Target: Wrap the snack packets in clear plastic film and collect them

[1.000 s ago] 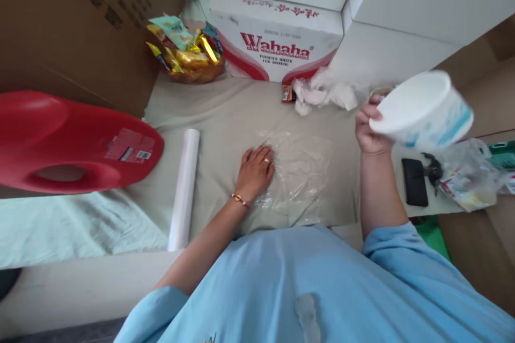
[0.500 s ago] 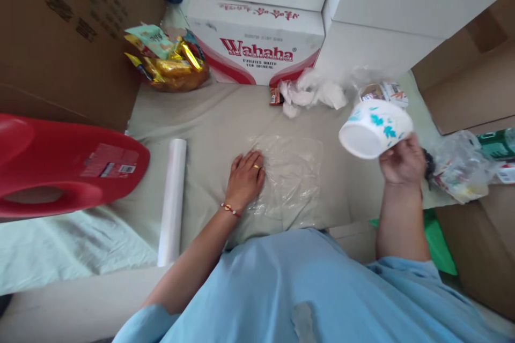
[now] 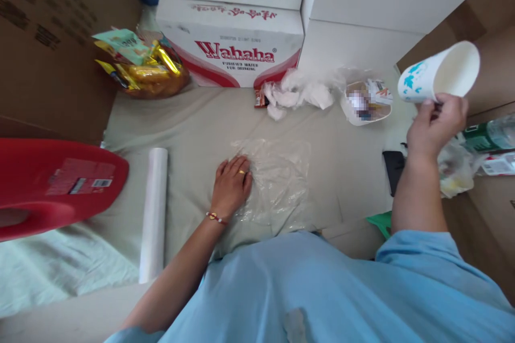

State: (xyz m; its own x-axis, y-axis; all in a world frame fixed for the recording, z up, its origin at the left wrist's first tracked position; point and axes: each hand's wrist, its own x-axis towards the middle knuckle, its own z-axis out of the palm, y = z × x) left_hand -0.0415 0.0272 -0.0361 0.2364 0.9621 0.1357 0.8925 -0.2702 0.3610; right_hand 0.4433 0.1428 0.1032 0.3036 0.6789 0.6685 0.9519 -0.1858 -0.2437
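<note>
The right hand (image 3: pixel 438 119) pinches a paper bowl (image 3: pixel 416 81) by its rim; the bowl, white with a blue leaf print, is held in the air on the right side, tilted so that its mouth looks toward the right; the left hand (image 3: pixel 232 187) lies flat, its fingers rather straight and near to each other, upon the left border of a clear plastic sheet (image 3: pixel 279 185); this sheet lies wrinkled on the cloth-covered tabletop (image 3: pixel 341 171); to the left there is a white roll (image 3: pixel 153 214), and farther left a red jug (image 3: pixel 80 171). Behind the sheet are crumpled white tissues (image 3: pixel 317 95), just beside a small brown packet (image 3: pixel 258 98); right of them stands a tub (image 3: pixel 360 120), its contents partly blurred; at the back stand a "Wahaha" carton (image 3: pixel 241 77) and, at its left, an orange basket (image 3: pixel 167 86) with snack packets (image 3: pixel 151 71); a black flat object (image 3: pixel 392 166) is partly hidden by the right forearm.
</note>
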